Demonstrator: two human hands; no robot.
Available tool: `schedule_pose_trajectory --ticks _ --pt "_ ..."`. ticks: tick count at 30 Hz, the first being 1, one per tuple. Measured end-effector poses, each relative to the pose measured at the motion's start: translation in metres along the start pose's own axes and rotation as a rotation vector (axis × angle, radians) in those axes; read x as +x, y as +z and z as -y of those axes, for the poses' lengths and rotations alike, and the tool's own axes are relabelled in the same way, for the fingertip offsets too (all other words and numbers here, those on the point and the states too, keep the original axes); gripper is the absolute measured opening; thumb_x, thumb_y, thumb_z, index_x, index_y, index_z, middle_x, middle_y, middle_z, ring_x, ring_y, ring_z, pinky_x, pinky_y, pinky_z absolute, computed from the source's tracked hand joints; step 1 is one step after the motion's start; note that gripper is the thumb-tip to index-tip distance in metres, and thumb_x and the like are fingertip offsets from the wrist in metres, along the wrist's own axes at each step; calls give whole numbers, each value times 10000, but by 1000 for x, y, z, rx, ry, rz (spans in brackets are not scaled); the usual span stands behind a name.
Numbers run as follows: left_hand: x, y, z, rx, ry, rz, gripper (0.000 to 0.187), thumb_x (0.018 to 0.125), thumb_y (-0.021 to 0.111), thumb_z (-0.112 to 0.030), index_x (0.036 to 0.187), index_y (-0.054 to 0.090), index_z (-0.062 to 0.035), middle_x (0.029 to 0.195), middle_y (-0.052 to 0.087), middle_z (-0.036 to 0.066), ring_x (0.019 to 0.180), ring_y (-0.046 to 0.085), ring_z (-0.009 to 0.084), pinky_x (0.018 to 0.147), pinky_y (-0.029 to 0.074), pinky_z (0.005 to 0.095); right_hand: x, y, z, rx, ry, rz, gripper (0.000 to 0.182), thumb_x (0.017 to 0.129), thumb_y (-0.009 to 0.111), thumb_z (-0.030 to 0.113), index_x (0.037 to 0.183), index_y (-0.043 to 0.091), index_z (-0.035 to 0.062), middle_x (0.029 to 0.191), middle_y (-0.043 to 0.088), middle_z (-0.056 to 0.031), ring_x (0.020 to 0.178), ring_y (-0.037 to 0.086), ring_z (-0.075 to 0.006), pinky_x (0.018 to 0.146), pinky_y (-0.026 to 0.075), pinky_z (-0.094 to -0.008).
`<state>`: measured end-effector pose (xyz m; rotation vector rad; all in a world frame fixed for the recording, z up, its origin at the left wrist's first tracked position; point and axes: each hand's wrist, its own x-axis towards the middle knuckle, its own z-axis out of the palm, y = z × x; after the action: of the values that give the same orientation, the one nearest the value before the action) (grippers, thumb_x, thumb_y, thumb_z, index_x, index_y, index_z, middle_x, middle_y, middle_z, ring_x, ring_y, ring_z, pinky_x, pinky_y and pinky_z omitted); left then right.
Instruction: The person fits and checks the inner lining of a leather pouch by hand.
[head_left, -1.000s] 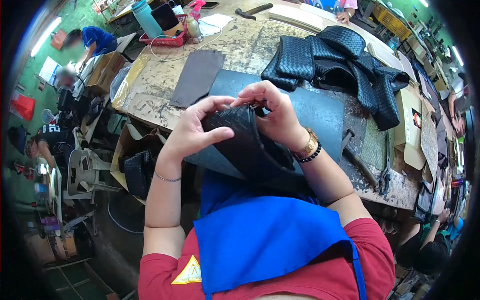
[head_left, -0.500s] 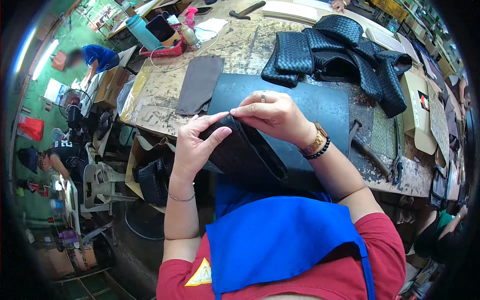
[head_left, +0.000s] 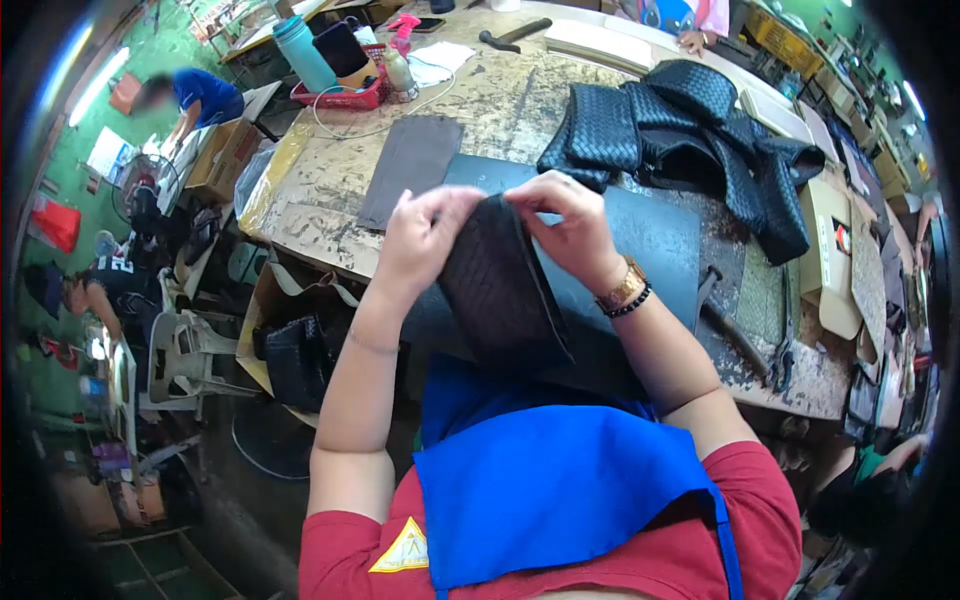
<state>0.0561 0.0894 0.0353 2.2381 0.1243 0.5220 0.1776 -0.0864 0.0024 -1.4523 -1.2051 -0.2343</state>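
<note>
A black woven leather piece (head_left: 490,290), shaped like a flat pouch with an open slit along its right edge, is held up in front of my blue apron. My left hand (head_left: 425,232) grips its upper left edge, fingers slightly blurred. My right hand (head_left: 568,222) pinches the top corner between thumb and fingers. Beneath the piece lies a dark flat board (head_left: 640,250) on the worktable. Several similar black woven pieces (head_left: 690,140) are heaped beyond my right hand. A dark brown flat sheet (head_left: 412,168) lies beyond my left hand.
On the right of the table (head_left: 500,100) lies a hammer (head_left: 735,330); another hammer (head_left: 515,36) is at the far side. A red basket (head_left: 345,97) holds a teal bottle (head_left: 303,55). Another person's hand (head_left: 692,42) rests across the table. A cardboard box (head_left: 270,330) stands left.
Both hands have shifted with the black woven piece, which now stands more upright with its woven face turned toward me. My left fingers have closed over its edge.
</note>
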Motion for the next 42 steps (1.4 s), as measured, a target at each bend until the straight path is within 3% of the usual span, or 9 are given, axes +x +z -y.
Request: schedule_pose_trajectory --ticks 4,12,16,20,26,30,34,36,42 --pt "25 -3 118 463 -276 -262 567 953 530 -486 1365 517 -97 1269 612 186 1158 599 325 1007 424 482 -2 -28 -32 -264 296 234 310 866 649 -6 1170 644 55 1064 681 -87 968 675 -186 811 540 -299" --pt "12 -20 155 584 -555 -212 455 832 717 -403 1189 686 -123 1083 694 125 1038 647 303 960 440 459 73 -10 -27 -244 203 461 266 859 680 65 1124 655 45 982 707 -111 897 694 -199 782 532 -321" --pt "10 -8 168 370 -145 -479 226 834 710 -286 961 724 -99 947 697 106 900 660 311 825 478 440 114 49 -44 -384 69 731 326 841 674 86 1163 636 65 1070 683 -146 986 673 -280 862 534 -387" --pt "9 -8 156 355 126 -329 140 886 652 -152 997 661 -66 1021 682 133 956 630 345 847 492 405 123 118 -84 -506 -355 777 455 805 670 137 1254 599 133 1374 533 -104 1256 519 -310 1059 425 -452" --pt "10 -10 170 82 -231 -233 703 994 300 -609 1258 596 -28 1361 553 210 1308 482 349 1150 241 517 145 134 -122 -710 -372 1054 100 892 593 218 942 604 132 950 676 -61 1070 631 -264 1131 272 -579" --pt "14 -10 176 211 -277 -139 745 992 252 -633 1277 617 -49 1386 539 178 1351 435 324 1159 250 481 167 69 -145 -669 -295 898 88 911 572 174 927 579 87 861 665 -114 906 660 -331 927 489 -466" --pt "17 -5 181 277 -178 -110 684 991 307 -617 1130 717 -89 1378 561 128 1349 441 316 1149 273 482 187 -22 -195 -673 -94 361 132 914 600 181 997 596 79 893 659 -169 867 637 -368 738 509 -439" --pt "17 -3 182 301 -166 -122 667 992 315 -609 1103 730 -99 1378 559 133 1348 442 317 1147 275 488 194 -55 -124 -1016 -123 204 162 935 608 206 1022 593 71 873 651 -165 816 630 -340 712 500 -401" --pt "19 -12 155 306 -10 -315 615 967 442 -596 1281 610 -94 1400 522 166 1353 425 360 1148 274 458 190 -80 -108 -323 77 102 256 1011 569 240 1166 575 36 944 675 -19 807 597 -78 724 492 -264"
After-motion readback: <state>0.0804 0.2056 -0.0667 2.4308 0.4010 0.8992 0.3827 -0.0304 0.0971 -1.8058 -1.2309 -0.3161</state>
